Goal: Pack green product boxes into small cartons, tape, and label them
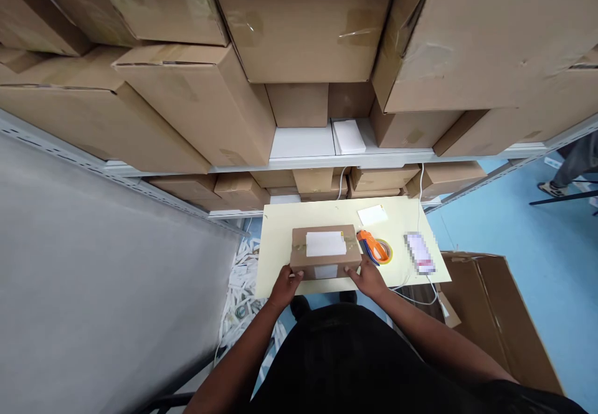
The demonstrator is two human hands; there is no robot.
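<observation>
A small brown cardboard box (326,261) lies on the pale yellow table, with a white label (326,244) on its top and a white patch on its near side. My left hand (286,287) grips the near left corner, thumb against the front face. At the near right corner, my right hand (369,277) holds the same box, thumb also on the front. Just right of the box are an orange and blue tape dispenser (372,246) and a yellow-edged tape roll (385,251). Behind them lies a white label sheet (372,215).
A phone with a blurred screen (419,253) and a white cable lie on the table (275,227). Stacked cartons (308,22) fill the shelves ahead. Litter of paper strips (240,283) covers the floor at left; a large open carton (504,314) stands at right.
</observation>
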